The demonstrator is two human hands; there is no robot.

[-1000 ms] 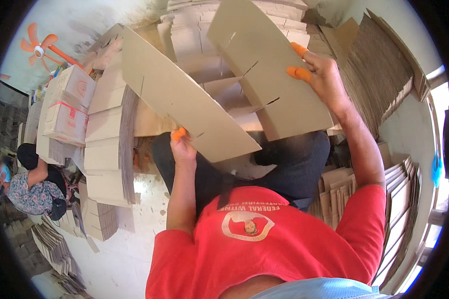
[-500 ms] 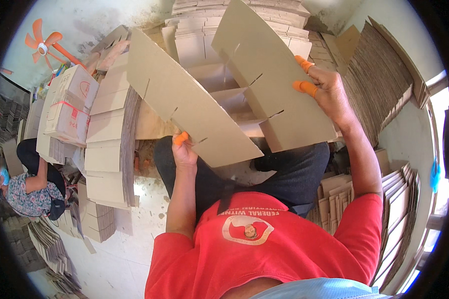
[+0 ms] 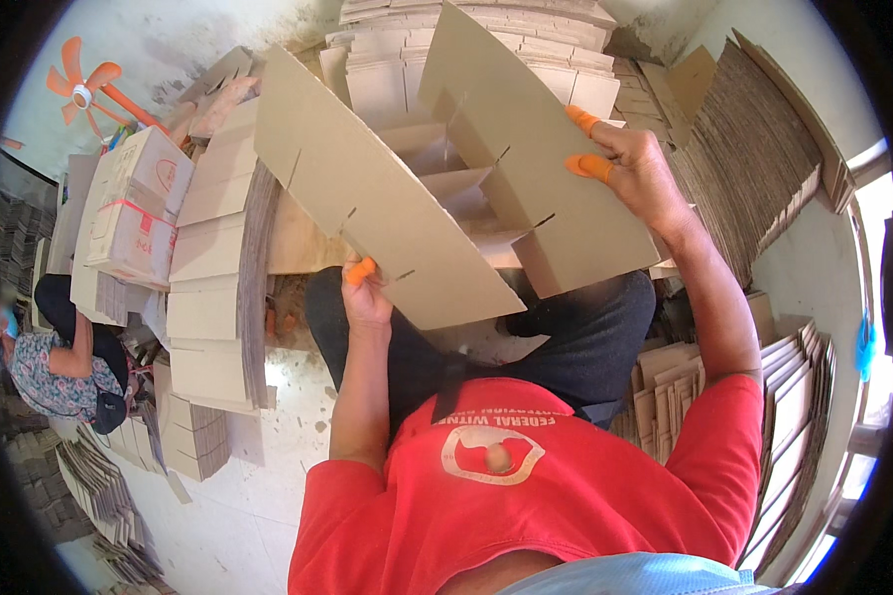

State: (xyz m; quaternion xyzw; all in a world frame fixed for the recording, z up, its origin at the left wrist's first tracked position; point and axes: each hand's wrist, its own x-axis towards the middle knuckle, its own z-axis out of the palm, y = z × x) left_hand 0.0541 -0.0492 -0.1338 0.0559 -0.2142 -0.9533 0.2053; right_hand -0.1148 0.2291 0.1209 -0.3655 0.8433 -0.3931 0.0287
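One left panel [image 3: 367, 188] of tan cardboard is slanting across the upper middle of the frame, and one right panel [image 3: 526, 188] is slanting beside it, apart from it. Both are showing short dark slots [image 3: 546, 220] in their faces. Pale cardboard strips [image 3: 458, 181] are showing in the gap between them.

Near the middle of the frame, the left hand [image 3: 364, 293] is keeping its grip clamped on the lower left edge of the left panel, its orange finger cover [image 3: 361, 271] lying against the face; the other fingers are hiding behind the board. At the upper right of centre, the right hand [image 3: 640, 174] is pinching the right edge of the right panel, two orange-covered fingertips [image 3: 589, 168] pointing left.

A wooden desk [image 3: 298, 238] is showing left of centre, below the left panel. Flat cardboard is standing in a long stack [image 3: 203, 297] at the left, a white carton [image 3: 134, 233] is sitting near it, and another stack [image 3: 749, 149] is leaning at the upper right. An orange fan [image 3: 82, 96] is standing out at the upper left. A co-worker [image 3: 60, 372] is sitting at the left edge.
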